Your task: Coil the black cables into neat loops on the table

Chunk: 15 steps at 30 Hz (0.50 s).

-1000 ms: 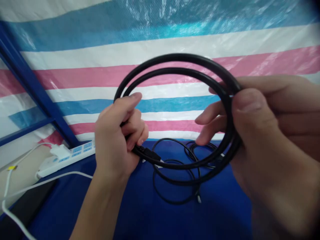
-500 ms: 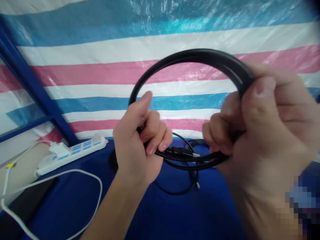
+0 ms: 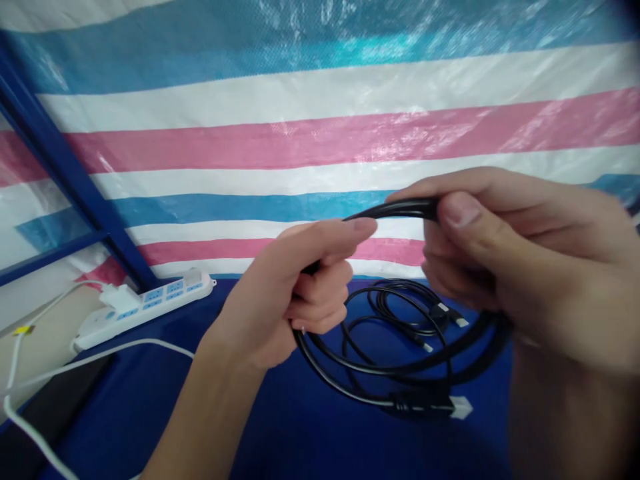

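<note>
A thick black cable, wound in a loop, is held up between my two hands. My left hand is closed around the loop's left side, its thumb lying along the top strand. On the right side, my right hand grips the gathered strands between thumb and fingers, somewhat blurred. From the lower part of the loop, one end hangs with a black plug whose tip is pale. Behind the loop, a thinner black cable lies coiled on the table, with a USB-type plug at its right.
The blue tabletop carries a white power strip at the left with a white adapter plugged in. A white cord curves past a dark flat object. Striped sheeting hangs behind, beside a blue frame post.
The upright round loop has tipped flatter and dropped lower. My hands have changed position on it, and the plug end now hangs in front, farther down and right.
</note>
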{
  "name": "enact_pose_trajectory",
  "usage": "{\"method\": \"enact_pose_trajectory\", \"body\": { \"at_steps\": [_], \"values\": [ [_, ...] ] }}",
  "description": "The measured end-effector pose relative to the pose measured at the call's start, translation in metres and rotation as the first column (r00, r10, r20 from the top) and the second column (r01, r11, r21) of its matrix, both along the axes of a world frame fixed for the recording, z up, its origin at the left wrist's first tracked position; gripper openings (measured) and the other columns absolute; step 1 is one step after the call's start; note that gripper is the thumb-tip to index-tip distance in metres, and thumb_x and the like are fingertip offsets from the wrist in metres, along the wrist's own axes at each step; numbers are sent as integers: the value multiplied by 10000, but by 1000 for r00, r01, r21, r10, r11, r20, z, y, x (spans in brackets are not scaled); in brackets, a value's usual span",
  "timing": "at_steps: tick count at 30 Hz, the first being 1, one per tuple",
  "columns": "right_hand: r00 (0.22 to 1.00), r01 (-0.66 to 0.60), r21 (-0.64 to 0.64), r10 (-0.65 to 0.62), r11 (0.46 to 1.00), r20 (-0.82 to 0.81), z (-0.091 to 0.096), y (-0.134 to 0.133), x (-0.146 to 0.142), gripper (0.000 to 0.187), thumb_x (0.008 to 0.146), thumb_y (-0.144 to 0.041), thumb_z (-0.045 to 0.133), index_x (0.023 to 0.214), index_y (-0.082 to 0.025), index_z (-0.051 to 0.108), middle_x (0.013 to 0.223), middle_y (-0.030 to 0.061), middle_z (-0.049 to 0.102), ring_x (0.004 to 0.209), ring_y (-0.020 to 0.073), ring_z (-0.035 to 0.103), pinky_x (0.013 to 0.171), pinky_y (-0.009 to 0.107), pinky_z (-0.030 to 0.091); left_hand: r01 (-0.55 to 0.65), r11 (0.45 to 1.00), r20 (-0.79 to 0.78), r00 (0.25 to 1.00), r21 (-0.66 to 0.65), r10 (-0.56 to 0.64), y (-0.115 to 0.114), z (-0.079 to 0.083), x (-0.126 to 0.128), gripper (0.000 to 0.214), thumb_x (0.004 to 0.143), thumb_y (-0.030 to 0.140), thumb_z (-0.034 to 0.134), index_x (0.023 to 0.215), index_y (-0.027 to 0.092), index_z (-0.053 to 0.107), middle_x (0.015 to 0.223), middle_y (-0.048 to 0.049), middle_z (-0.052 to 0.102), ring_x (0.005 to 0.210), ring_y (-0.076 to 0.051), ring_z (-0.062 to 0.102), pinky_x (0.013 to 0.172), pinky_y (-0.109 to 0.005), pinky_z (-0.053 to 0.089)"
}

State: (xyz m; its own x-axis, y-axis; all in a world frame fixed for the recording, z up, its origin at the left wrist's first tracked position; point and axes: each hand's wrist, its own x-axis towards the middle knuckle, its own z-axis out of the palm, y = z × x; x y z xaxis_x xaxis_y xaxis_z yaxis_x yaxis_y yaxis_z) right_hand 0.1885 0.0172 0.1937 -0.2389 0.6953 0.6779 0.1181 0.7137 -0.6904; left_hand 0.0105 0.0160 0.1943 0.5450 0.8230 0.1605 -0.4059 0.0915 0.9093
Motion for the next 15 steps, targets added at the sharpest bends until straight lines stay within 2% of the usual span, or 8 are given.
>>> {"method": "enact_pose_trajectory", "body": {
  "at_steps": [4, 7, 9, 11, 13, 14, 15],
  "values": [
    [988, -81, -109, 65, 991, -140, 4, 0, -7, 187, 925, -251, 525, 1073, -235, 637, 487, -38, 448, 397, 110, 426, 347, 230, 309, -131, 989, 122, 985, 63, 123, -3, 5, -1, 422, 837, 292, 489, 505, 205, 244, 376, 88, 54, 276, -32, 60, 272, -199, 80],
    [973, -155, -228, 108, 961, -205, 7, 0, -8, 203, 946, -286, 471, 1047, -216, 633, 487, -19, 537, 426, 142, 523, 389, 241, 401, -254, 966, 243, 941, 55, 234, 2, 9, -5, 431, 881, 339, 412, 521, 210, 213, 372, 88, 24, 263, -39, 23, 245, -196, 68],
    [945, -258, -310, 173, 915, -276, 7, -1, -12, 243, 960, -345, 454, 1045, -238, 656, 574, -10, 618, 507, 146, 599, 442, 227, 472, -344, 939, 338, 884, 2, 323, 8, 10, -9, 446, 913, 355, 357, 532, 207, 180, 376, 87, 17, 271, -36, 12, 243, -187, 70],
    [881, -421, -377, 273, 825, -386, 5, -1, -18, 285, 971, -409, 427, 1050, -270, 662, 704, -13, 670, 639, 149, 661, 562, 234, 550, -406, 913, 419, 821, -50, 388, 13, 10, -14, 455, 943, 366, 295, 540, 204, 160, 378, 87, 21, 280, -32, 13, 246, -178, 82],
    [785, -572, -362, 361, 736, -504, 1, 0, -27, 352, 982, -457, 361, 1010, -265, 654, 832, -13, 689, 814, 159, 684, 746, 261, 579, -457, 886, 471, 767, -77, 436, 18, 9, -20, 462, 962, 384, 243, 547, 200, 158, 381, 87, 33, 289, -31, 18, 248, -168, 107],
    [747, -612, -330, 389, 718, -539, -1, 1, -31, 398, 987, -481, 315, 979, -255, 643, 898, -9, 690, 911, 168, 674, 829, 283, 565, -482, 872, 482, 746, -85, 460, 19, 8, -23, 465, 967, 391, 230, 549, 199, 161, 385, 86, 42, 295, -32, 23, 251, -163, 127],
    [732, -622, -299, 403, 724, -549, -3, 2, -36, 460, 989, -513, 252, 964, -248, 628, 978, -2, 684, 999, 178, 651, 881, 310, 547, -507, 856, 485, 727, -97, 486, 21, 7, -25, 467, 970, 391, 228, 551, 197, 165, 389, 84, 49, 301, -34, 32, 258, -159, 149]
  ]
}}
